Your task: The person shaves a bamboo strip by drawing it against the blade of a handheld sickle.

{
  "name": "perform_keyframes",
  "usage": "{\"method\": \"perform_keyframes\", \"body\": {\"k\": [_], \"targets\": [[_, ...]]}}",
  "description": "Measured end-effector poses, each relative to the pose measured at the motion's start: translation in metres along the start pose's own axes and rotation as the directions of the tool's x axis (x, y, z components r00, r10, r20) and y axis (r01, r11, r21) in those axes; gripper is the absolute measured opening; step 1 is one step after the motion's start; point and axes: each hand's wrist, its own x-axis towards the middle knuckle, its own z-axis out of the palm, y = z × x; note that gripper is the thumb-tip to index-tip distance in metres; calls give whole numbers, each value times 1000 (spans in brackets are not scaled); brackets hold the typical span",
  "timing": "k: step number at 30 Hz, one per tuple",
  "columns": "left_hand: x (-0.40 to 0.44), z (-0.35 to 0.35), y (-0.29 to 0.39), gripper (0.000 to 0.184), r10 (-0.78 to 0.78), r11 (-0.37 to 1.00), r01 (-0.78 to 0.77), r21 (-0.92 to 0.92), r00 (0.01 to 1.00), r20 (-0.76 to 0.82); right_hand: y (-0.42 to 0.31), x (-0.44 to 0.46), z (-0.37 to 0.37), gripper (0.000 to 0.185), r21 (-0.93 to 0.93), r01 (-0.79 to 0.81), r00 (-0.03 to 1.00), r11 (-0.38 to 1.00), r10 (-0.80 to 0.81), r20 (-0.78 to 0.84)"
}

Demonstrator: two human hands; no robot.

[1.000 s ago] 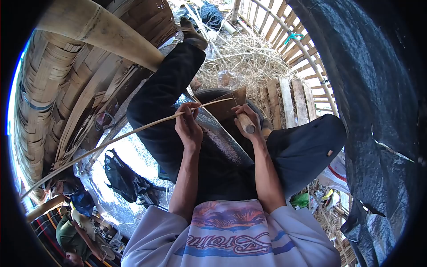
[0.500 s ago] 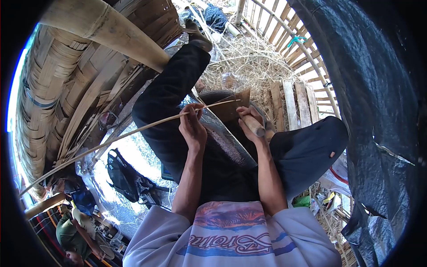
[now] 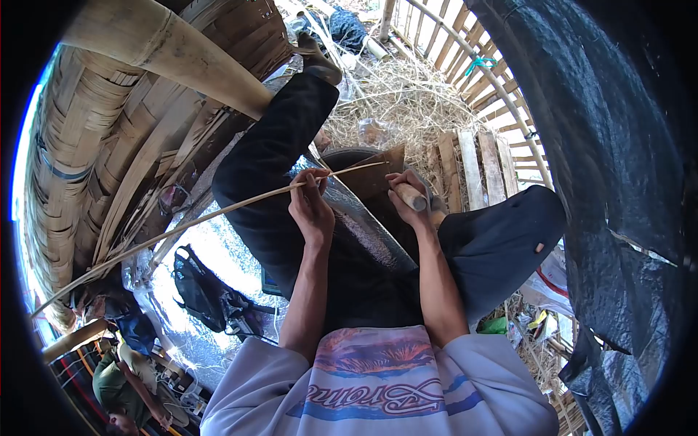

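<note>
My left hand [image 3: 313, 207] is closed around a long, thin bamboo strip [image 3: 218, 212]. The strip runs from the far lower left up through the fingers, and its thin pale tip ends close to my right hand [image 3: 407, 195]. That hand is wrapped round the thick, round wooden handle [image 3: 412, 198] of a tool whose working end I cannot make out clearly. Just beyond both hands, a flat brown piece [image 3: 389, 161] lies in front of a dark round rim [image 3: 349, 155]. My crossed legs in dark trousers [image 3: 265, 160] frame the hands.
A thick bamboo pole [image 3: 182, 54] and woven bamboo wall stand at left. Straw [image 3: 407, 102] and wooden slats [image 3: 472, 171] lie ahead. Black plastic sheeting [image 3: 596, 145] hangs at right. A black backpack [image 3: 200, 291] rests on silvery sheeting; another person [image 3: 120, 389] sits at lower left.
The view has shifted slightly. Both hands keep their grips on the bamboo strip and the wooden handle, with little visible movement between them.
</note>
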Motion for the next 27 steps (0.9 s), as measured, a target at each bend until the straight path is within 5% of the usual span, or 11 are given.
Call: {"method": "perform_keyframes", "body": {"k": [4, 9, 15, 19, 23, 27], "targets": [[1, -1, -1, 23, -14, 1000, 14, -7, 1000, -26, -32, -3, 9, 21, -48, 122, 992, 991, -122, 15], [1, 3, 3, 23, -27, 999, 25, -45, 998, -54, -18, -2, 1, 22, -104, -48, 997, 993, 54, 57], [-1, -2, -1, 22, -31, 999, 29, -46, 998, -57, -11, -2, 14, 26, 151, 101, 995, 983, -97, -34], [3, 0, 2, 23, -111, 994, 109, -24, 987, -117, -15, 5, 6, 24, 210, 44, 999, 977, -41, -18], [5, 0, 3, 23, -70, 997, 71, 6, 993, -100, -38, 0, 7, 21, -38, 96, 995, 995, -96, 10], [4, 2, 4, 21, -22, 1000, 21, -15, 997, -74, -20, -1, 9, 21, -29, 30, 999, 999, -31, -12]]}}
